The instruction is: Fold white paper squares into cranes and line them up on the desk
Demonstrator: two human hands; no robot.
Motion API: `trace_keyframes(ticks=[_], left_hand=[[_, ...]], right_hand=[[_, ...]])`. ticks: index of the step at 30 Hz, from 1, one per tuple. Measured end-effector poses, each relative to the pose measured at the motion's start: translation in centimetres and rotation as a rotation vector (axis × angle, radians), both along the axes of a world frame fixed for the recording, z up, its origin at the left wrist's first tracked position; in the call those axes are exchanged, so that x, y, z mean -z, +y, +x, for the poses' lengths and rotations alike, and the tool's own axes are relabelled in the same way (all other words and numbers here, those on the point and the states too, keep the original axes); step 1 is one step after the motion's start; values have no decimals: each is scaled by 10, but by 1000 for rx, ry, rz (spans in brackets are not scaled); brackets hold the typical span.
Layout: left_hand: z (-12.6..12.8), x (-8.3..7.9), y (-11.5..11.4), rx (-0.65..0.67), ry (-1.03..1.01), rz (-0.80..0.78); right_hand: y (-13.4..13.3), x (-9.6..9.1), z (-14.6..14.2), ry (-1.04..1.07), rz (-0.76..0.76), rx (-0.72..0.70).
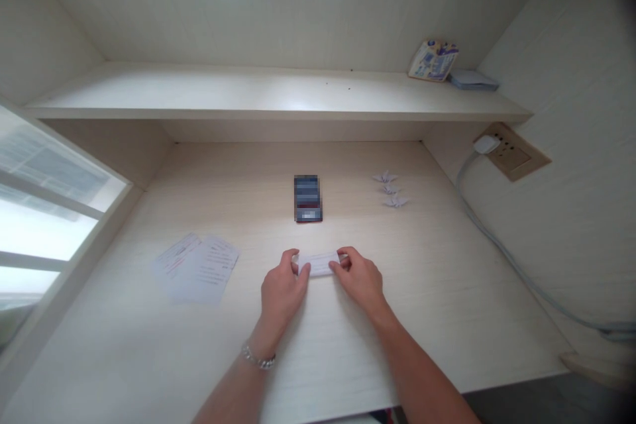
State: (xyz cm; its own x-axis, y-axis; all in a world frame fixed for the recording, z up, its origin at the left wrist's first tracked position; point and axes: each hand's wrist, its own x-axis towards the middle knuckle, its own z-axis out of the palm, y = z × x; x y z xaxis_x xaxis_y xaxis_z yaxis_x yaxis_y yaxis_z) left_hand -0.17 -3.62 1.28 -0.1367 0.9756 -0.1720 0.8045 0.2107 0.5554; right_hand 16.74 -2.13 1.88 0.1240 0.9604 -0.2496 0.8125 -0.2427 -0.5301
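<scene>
Paper strip stretches from left grip to right grip over the pale surface — both pinched closed on its ends. Beyond it lies a phone; to the right of that sit three small folded paper shapes, and overlapping sheets — lines of writing on them — lie off to the left.

We see 1 folded paper strip, white with faint lines across its face, its long sides running left to right, pinched at its 2 ends between our left hand and right hand, over the pale desk.
</scene>
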Motion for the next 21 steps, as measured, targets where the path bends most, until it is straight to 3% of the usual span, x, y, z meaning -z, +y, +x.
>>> trace_keyframes(ticks=[21], left_hand=[[4, -1, 7, -57, 88, -66]], right_hand=[[7, -2, -3, -50, -72, 70]])
